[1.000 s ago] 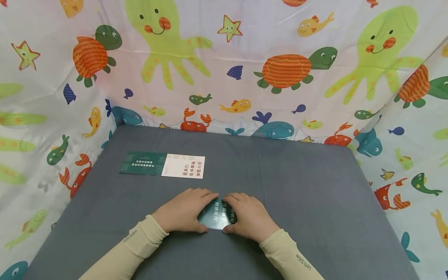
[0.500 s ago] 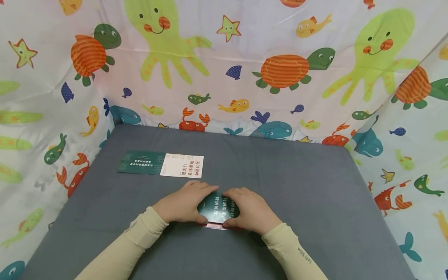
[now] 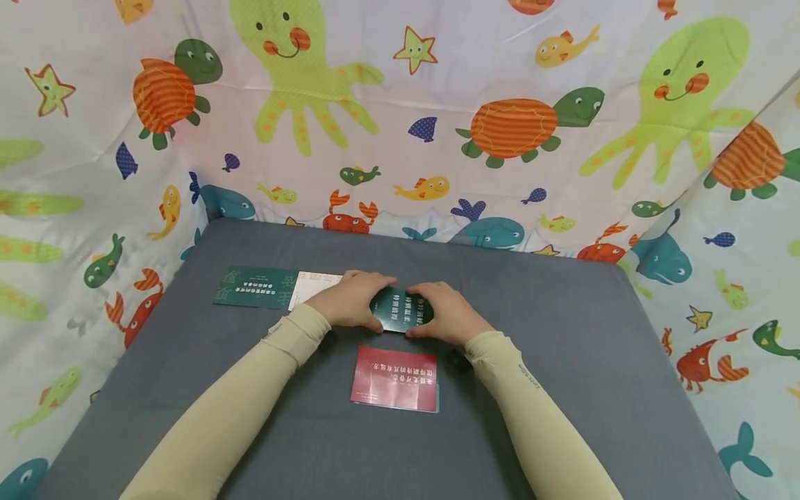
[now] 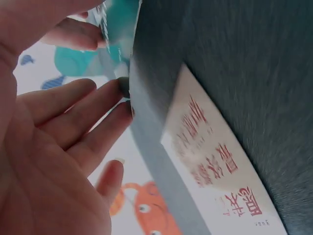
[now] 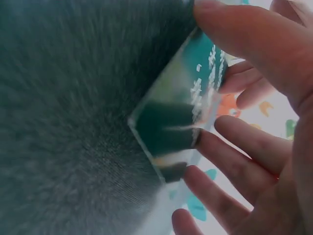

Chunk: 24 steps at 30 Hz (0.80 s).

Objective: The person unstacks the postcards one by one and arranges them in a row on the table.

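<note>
Between both hands is a dark green card [image 3: 394, 309] with white lettering, glossy in the right wrist view. My left hand [image 3: 353, 300] pinches its left end between thumb and fingers, while my right hand [image 3: 451, 314] pinches the right end. The card appears lifted off the cloth. Nearer to me lies a red card [image 3: 395, 378] with white writing, and the edge of something pale shows beneath it. Beyond the left hand, partly covered by it, lies a white card [image 3: 312, 285] with red characters. A second green card [image 3: 256, 286] adjoins it on the left.
All the cards are on a table with a dark grey cloth [image 3: 550, 389]. White curtains [image 3: 437, 69] printed with sea animals hang along the back and both sides of the table.
Both hands have moved away from me, carrying the green card toward the row at the back. The red card, previously under it, is now uncovered. The left hand now overlaps the white card.
</note>
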Tool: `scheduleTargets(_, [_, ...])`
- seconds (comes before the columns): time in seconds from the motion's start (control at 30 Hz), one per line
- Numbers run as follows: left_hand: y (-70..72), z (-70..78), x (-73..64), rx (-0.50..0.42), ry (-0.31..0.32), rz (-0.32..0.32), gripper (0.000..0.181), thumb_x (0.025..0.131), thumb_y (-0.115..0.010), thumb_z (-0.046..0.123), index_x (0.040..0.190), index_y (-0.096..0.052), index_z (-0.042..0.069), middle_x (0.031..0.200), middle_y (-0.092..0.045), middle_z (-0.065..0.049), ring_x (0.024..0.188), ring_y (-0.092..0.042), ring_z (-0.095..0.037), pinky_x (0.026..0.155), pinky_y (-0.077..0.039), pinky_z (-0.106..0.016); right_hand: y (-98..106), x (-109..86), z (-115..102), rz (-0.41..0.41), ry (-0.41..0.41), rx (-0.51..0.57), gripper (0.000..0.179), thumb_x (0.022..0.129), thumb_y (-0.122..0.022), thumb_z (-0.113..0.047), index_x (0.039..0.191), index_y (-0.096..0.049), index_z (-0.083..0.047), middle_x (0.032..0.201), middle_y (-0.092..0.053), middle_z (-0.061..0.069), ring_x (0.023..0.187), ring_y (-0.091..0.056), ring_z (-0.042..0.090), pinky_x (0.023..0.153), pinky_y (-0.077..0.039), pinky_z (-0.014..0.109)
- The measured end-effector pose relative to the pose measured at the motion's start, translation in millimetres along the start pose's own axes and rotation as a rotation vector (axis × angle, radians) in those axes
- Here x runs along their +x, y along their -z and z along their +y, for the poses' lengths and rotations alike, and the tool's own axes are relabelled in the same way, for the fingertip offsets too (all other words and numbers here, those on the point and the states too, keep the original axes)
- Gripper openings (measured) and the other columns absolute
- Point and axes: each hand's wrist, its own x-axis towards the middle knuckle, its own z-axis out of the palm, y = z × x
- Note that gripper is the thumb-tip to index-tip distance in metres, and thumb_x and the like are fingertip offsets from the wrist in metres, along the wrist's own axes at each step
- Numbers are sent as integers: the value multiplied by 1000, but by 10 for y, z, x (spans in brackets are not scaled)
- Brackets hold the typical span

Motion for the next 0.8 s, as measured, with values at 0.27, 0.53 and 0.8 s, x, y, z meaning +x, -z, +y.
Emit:
scheduleTargets(0.27, [21,-159,177,-46,39,-23,94,84,-94,33,162,-48,8,161,-57,-10,145,-56,-29,128,-39,-52,-10,250,164,-39,-31,40,84,84,-94,-41,156,-57,-17,159,-58,9,147,-52,32,126,-42,53])
scheduleTargets(0.53, [19,-168,133,-65,59,-17,92,85,-94,32,162,-50,9,161,-57,-10,146,-55,-31,128,-38,-52,-1,268,156,-53,-35,37,85,84,-93,-44,157,-56,-19,160,-58,8,147,-53,32,126,-42,54])
scheduleTargets(0.8, [18,-213,153,-40,60,-17,92,85,-94,34,161,-51,9,160,-59,-10,144,-57,-30,131,-31,-54,-30,312,155,-52,-38,23,87,85,-93,-44,159,-54,-21,160,-58,7,148,-53,31,126,-43,53])
